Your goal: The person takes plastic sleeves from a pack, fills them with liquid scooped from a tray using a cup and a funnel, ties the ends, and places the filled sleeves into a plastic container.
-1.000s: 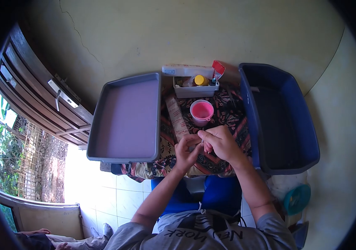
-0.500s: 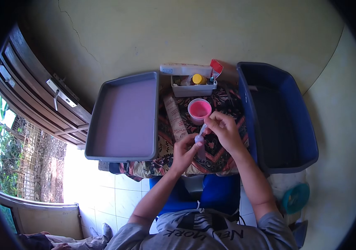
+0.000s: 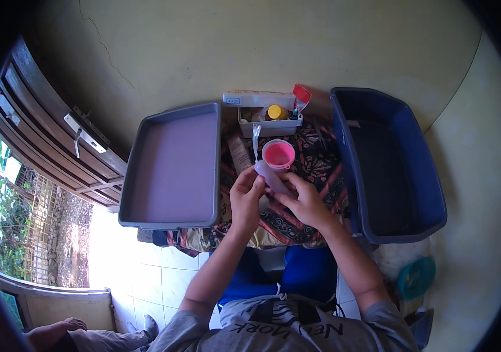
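A slim, filled plastic pouch of pale purple liquid is held between both hands, tilted, its clear twisted top pointing up and away. My left hand pinches it near the neck with thumb and fingers. My right hand grips its lower end. Just beyond the pouch stands a white cup with a pink inside. A long printed packet lies on the patterned cloth left of the cup, partly hidden by the pouch and my left hand.
A grey tray of purple liquid is at left; a deep dark blue bin is at right. Behind the cup are a small box with a yellow-capped bottle and a white carton. Another person's legs show lower left.
The pouch has come up from between the hands and tilted, its top now free. My right hand has moved from the top to the lower end. The other person's arm has shifted.
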Tool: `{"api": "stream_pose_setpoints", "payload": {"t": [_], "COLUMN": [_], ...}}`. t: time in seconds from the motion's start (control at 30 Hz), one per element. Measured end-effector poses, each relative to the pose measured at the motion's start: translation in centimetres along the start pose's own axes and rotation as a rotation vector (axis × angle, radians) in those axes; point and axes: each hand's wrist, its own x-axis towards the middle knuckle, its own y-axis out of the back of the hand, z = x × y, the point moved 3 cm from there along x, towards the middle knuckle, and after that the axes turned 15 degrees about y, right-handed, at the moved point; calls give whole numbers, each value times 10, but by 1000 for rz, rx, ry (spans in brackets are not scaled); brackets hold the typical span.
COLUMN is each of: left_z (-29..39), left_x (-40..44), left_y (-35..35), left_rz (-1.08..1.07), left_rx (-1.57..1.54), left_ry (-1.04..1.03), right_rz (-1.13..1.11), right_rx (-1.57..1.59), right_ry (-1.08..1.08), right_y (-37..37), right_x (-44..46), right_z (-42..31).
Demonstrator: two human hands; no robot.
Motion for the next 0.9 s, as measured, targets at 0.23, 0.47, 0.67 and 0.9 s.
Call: {"api": "stream_pose_setpoints", "payload": {"t": [0.23, 0.47, 0.67, 0.9], "left_z": [6, 3, -8, 3], "left_x": [-9, -13, -10, 12], "left_y": [-18, -57, -90, -142], "left_rz": [-66, -149, -368, -443], "left_rx": [54, 125, 148, 306], "left_ry": [26, 18, 151, 64], "right_rz": [99, 155, 347, 399], "right_rx": [-2, -52, 46, 43], "right_ry": [-37, -51, 41, -64], "right_y": [6, 38, 78, 149], "right_x": [-5, -15, -28, -19], "right_z": [-11, -46, -62, -80]}}
